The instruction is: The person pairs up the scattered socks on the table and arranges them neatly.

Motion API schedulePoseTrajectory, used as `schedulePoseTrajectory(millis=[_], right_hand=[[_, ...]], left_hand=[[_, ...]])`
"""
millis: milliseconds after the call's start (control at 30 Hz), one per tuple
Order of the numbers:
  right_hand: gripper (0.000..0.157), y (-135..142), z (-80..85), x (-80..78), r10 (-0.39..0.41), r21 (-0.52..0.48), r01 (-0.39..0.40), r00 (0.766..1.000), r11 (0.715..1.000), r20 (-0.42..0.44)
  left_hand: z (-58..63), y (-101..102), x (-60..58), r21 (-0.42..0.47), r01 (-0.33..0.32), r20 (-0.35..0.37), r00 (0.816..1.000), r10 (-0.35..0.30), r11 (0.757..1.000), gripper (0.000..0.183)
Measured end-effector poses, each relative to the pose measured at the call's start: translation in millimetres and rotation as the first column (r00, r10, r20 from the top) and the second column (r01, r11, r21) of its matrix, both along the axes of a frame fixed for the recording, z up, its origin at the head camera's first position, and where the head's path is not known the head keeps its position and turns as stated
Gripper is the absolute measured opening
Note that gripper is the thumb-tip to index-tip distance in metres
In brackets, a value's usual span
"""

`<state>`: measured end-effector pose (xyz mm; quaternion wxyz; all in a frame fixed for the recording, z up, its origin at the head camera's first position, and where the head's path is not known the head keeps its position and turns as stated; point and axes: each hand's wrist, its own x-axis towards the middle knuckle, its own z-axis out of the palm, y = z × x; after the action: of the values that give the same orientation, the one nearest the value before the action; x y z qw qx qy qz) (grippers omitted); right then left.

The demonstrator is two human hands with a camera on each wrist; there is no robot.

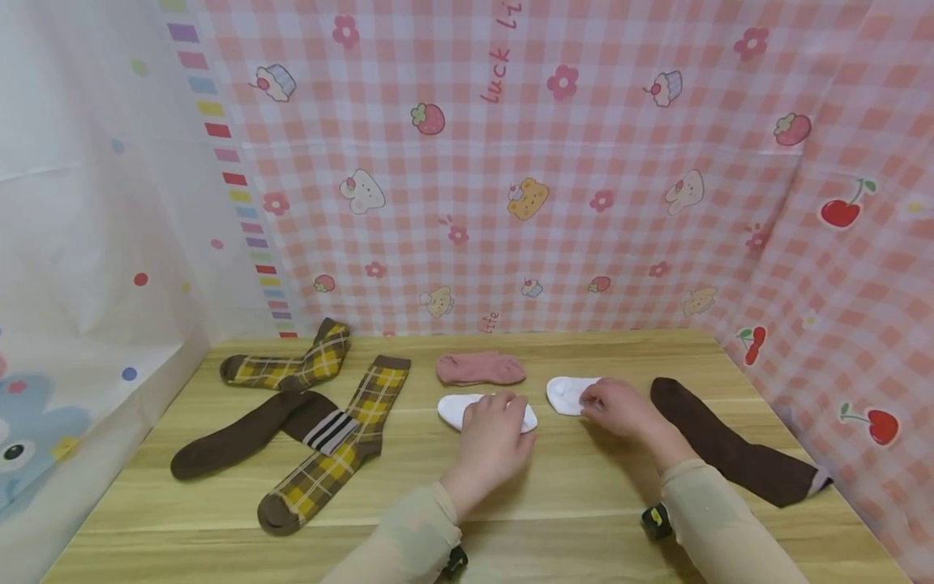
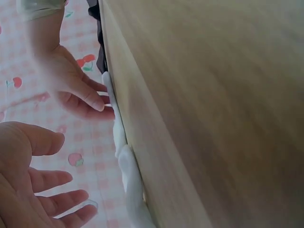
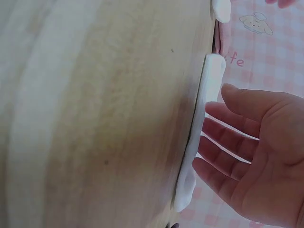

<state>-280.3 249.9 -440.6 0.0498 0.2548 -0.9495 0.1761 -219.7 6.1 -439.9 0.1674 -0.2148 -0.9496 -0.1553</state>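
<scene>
Two white ankle socks lie on the wooden table in front of me. My left hand (image 1: 492, 442) is over the left white sock (image 1: 452, 411), hiding its middle. In the left wrist view, its loosely bent fingers (image 2: 61, 203) are a little apart from the fabric. My right hand (image 1: 626, 414) is at the right end of the other white sock (image 1: 565, 396) and covers that end. Seen from the right wrist, the slightly bent fingers (image 3: 230, 137) reach the sock's side; whether they touch it I cannot tell. Neither hand grips anything.
Behind the white socks are folded pink socks (image 1: 480, 367). On the left lie two yellow-and-brown plaid socks, one (image 1: 270, 371) farther back and one (image 1: 321, 484) nearer, plus a dark brown sock (image 1: 237, 438) with a striped cuff across the nearer one. Another dark brown sock (image 1: 730, 446) lies right.
</scene>
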Motion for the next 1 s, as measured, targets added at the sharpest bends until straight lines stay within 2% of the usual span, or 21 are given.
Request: schedulePoseTrajectory(millis=[333, 467, 767, 1000], right_hand=[[0.004, 5, -2.0, 8.1, 0.050, 0.005, -0.049, 0.999, 0.999, -0.009], [0.004, 6, 1.0, 15.1, 0.073, 0.010, -0.073, 0.997, 0.997, -0.003], [0.004, 6, 7.0, 28.5, 0.103, 0.000, -0.103, 0.992, 0.995, 0.075], [0.005, 5, 15.7, 36.4, 0.134, -0.014, -0.134, 0.984, 0.991, 0.117]], left_hand=[[-0.1, 11, 7.5, -0.085, 0.045, -0.067, 0.996, -0.051, 0.995, 0.043], [0.4, 15, 9.2, -0.107, 0.054, -0.063, 0.996, -0.061, 0.993, 0.045], [1.7, 22, 9.8, -0.120, 0.066, -0.068, 0.995, -0.075, 0.991, 0.048], [3.3, 26, 9.3, -0.131, 0.074, -0.042, 0.996, -0.080, 0.989, 0.049]])
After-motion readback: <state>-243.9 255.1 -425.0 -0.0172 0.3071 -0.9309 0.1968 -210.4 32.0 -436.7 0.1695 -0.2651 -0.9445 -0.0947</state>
